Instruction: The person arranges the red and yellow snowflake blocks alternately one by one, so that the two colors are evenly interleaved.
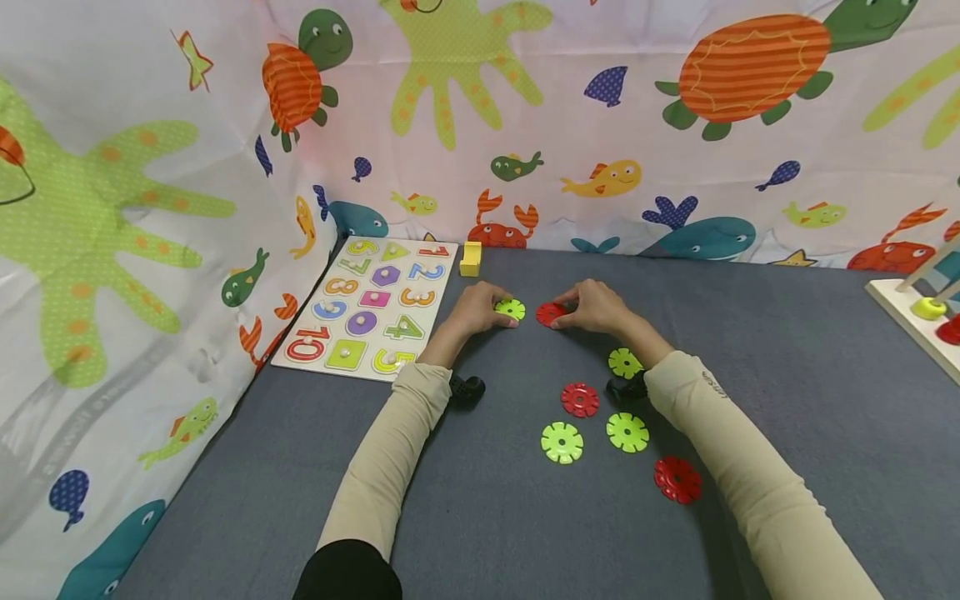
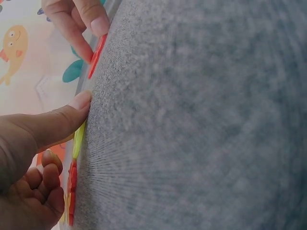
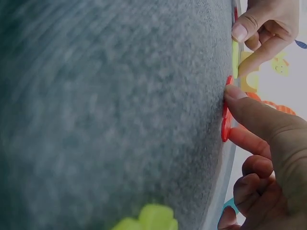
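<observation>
My left hand (image 1: 477, 308) pinches a yellow-green notched disc (image 1: 511, 309) between thumb and index finger on the grey table. In the left wrist view, a red piece (image 2: 72, 191) lines up against that disc under the palm, hidden from the head view. To the right, across a small gap, my right hand (image 1: 595, 306) pinches a red notched disc (image 1: 548, 314) by its edges. Both discs lie flat, close to the tabletop. Nearer me lie loose discs: a red one (image 1: 580, 400), green ones (image 1: 562, 442) and another red one (image 1: 677, 480).
A number-and-shape puzzle board (image 1: 360, 321) lies left of the hands, with a yellow block (image 1: 470, 259) by its far corner. At the right edge stands a wooden base (image 1: 911, 317) with pegs and coloured pieces. A printed sea-animal cloth (image 1: 450, 175) borders the back and left.
</observation>
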`<action>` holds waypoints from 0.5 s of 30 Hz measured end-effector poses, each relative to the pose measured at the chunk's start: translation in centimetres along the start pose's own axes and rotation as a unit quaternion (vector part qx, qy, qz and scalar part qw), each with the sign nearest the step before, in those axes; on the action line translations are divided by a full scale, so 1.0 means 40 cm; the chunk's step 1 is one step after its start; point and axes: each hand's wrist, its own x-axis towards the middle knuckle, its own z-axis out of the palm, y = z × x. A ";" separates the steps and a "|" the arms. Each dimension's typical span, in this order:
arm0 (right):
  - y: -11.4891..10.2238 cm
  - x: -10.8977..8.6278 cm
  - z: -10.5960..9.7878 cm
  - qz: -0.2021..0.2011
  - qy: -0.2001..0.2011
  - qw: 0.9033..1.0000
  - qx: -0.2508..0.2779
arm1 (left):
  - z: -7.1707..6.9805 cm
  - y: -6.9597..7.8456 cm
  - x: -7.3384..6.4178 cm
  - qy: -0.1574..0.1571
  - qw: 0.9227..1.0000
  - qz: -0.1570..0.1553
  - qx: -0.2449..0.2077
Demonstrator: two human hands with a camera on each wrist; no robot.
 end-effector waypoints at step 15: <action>-0.026 0.015 0.012 -0.002 -0.008 1.000 0.011 | -0.002 0.006 0.003 -0.003 1.000 0.012 0.008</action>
